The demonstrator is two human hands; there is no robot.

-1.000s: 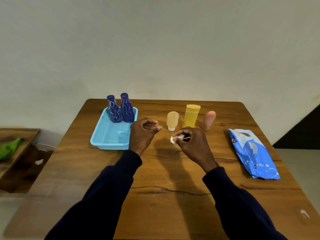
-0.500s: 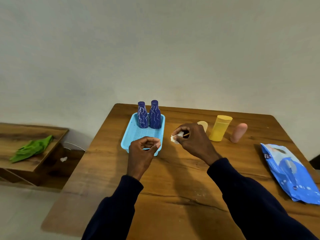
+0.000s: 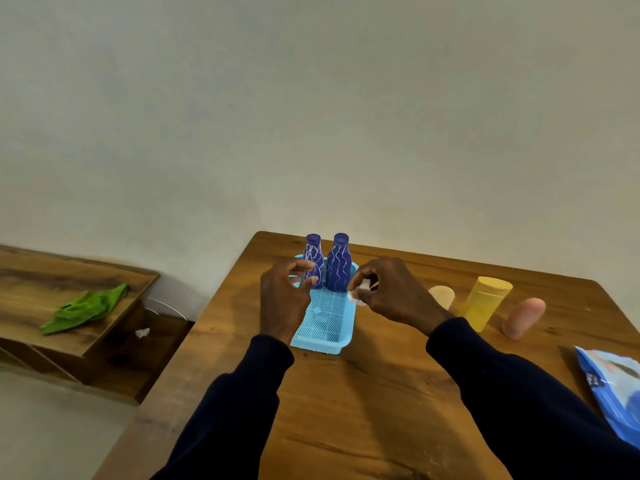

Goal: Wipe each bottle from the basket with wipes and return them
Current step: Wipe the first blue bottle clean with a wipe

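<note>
Hands meet above the light blue plastic mesh basket (image 3: 329, 344) on the brown wooden table (image 3: 363, 410). 2 dark blue bottles with white wavy lines (image 3: 338, 268) stand upright, side by side, at its far end. The left hand (image 3: 284, 299) curls thumb and forefinger in front of the left blue bottle (image 3: 313, 254); whether it grips, I cannot tell. The right hand (image 3: 394, 296) pinches a small crumpled white wipe (image 3: 358, 296). Right of the basket stand 3 more: a cream bottle (image 3: 441, 296), a yellow bottle (image 3: 485, 306), a pink bottle (image 3: 523, 317). A blue wipes pack (image 3: 616, 386) lies at the table's right edge.
</note>
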